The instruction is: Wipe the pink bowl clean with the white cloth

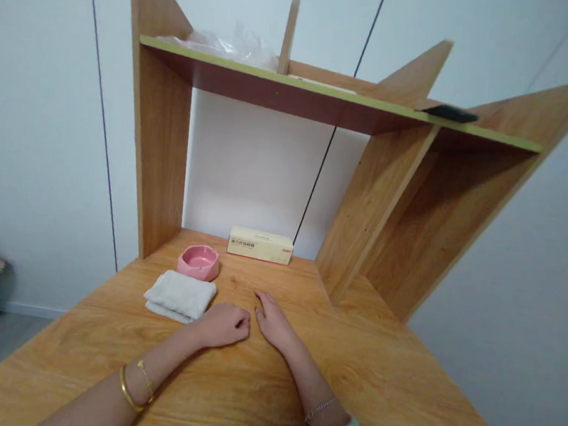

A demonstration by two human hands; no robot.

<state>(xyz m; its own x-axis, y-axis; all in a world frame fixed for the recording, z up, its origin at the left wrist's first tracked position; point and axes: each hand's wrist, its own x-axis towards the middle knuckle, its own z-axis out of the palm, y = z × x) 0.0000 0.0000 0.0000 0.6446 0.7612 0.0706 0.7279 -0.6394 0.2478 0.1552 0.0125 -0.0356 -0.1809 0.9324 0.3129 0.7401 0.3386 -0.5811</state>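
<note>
Your left hand (226, 324) rests on the wooden desk (397, 398), curled into a loose fist around nothing. Your right hand (273, 322) lies flat just beside it at three o'clock, fingers stretched out and empty.

A folded white cloth (180, 295) lies at ten o'clock of your left hand, just beside the knuckles. At one o'clock of the cloth sits a pink bowl (199, 262); you cannot tell whether they touch. At twelve o'clock of your right hand, well apart by the back wall, lies a long cream box (260, 245). On the shelf (325, 96) above lies crumpled clear plastic (230, 46).
</note>
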